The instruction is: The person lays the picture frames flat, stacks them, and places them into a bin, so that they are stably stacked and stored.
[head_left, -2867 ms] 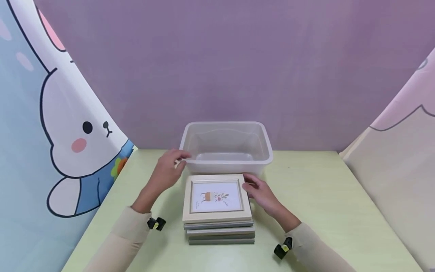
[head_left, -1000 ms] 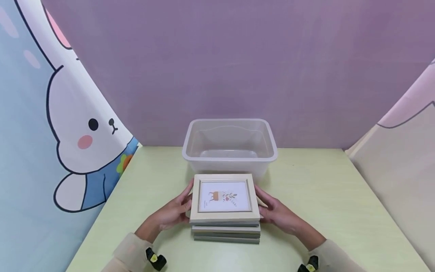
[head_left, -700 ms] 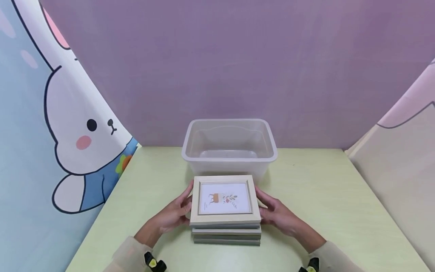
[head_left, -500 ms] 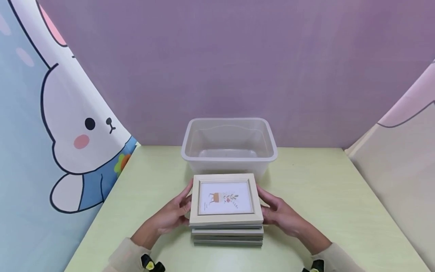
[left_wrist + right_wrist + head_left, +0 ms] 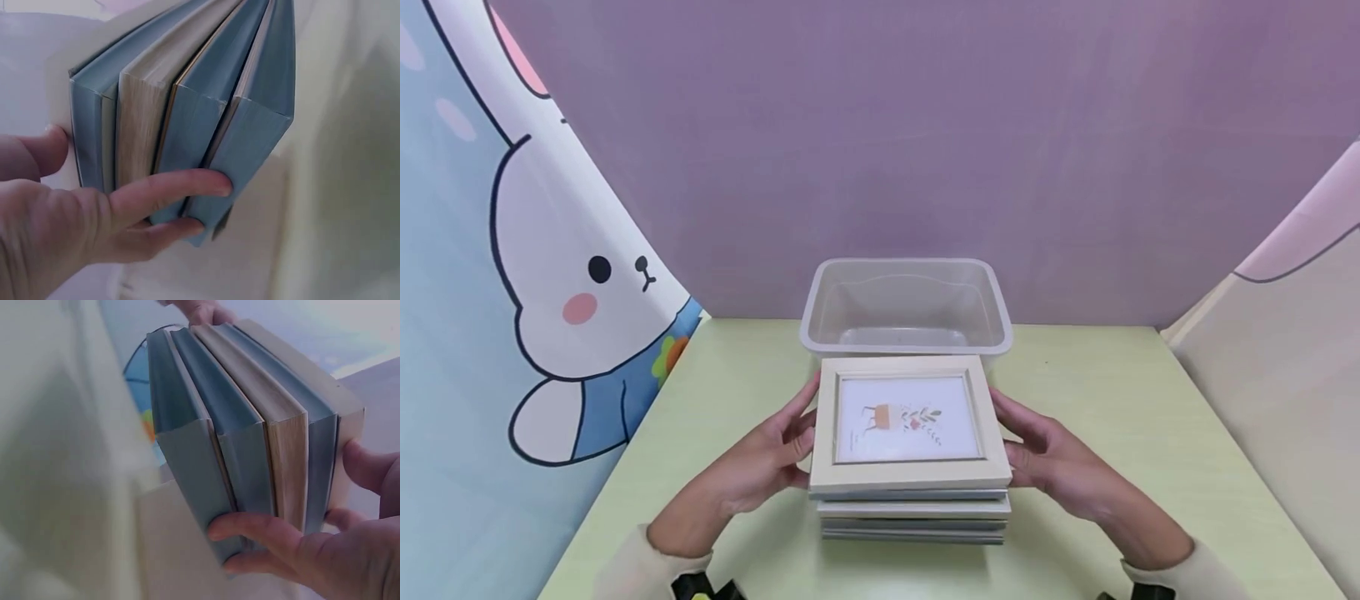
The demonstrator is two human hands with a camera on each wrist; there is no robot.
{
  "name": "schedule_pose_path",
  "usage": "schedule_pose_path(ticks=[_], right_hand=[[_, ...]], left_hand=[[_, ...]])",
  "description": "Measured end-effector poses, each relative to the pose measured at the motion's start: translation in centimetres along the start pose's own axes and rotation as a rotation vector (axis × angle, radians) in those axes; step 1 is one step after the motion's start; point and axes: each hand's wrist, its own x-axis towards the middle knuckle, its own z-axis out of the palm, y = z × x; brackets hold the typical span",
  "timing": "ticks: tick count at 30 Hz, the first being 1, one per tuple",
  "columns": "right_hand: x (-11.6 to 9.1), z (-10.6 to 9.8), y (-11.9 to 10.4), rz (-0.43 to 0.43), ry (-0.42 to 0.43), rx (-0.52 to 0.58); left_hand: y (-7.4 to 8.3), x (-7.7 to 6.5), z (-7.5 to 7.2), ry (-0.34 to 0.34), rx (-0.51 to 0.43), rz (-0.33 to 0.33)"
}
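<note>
A stack of several picture frames [image 5: 910, 479] is held between both hands in the head view. The top one is cream, face up, with a print of a plant in an orange pot lying sideways. My left hand [image 5: 760, 467] grips the left side and my right hand [image 5: 1063, 467] the right side. In the left wrist view, fingers [image 5: 169, 194] lie across the edges of blue-grey and wood-toned frames [image 5: 144, 125], thumb at the pale top frame. The right wrist view shows the same grip, fingers [image 5: 262, 531] across the stacked edges [image 5: 287, 462].
A translucent white plastic tub [image 5: 906, 352] stands behind the stack, against the purple backdrop [image 5: 925, 150]. The light green tabletop [image 5: 1135, 392] extends to both sides. A rabbit-print curtain [image 5: 565, 333] hangs at the left and a pale one [image 5: 1285, 358] at the right.
My left hand has moved from the tub's rim to the stack's left side. My right hand has shifted along the right side. Both hands have raised the stack, which now overlaps the tub's front wall.
</note>
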Motion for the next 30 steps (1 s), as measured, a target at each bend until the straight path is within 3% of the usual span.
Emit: schedule_pose_path(ticks=[8, 15, 23, 30], right_hand=[[0.4, 0.0, -5.7, -0.001, 0.010, -0.089], [1.9, -1.0, -9.5, -0.003, 0.015, -0.164], [4.9, -3.5, -13.1, -0.034, -0.023, -0.118], [9.2, -6.6, -14.1, -0.015, 0.006, -0.056]], left_hand=[[5.5, -0.2, 1.4, 0.023, 0.055, -0.009], [9.5, 1.1, 1.4, 0.035, 0.121, -0.001], [13.7, 4.1, 0.6, 0.032, 0.172, 0.058], [15.7, 8.3, -2.2, 0.064, 0.181, 0.072]])
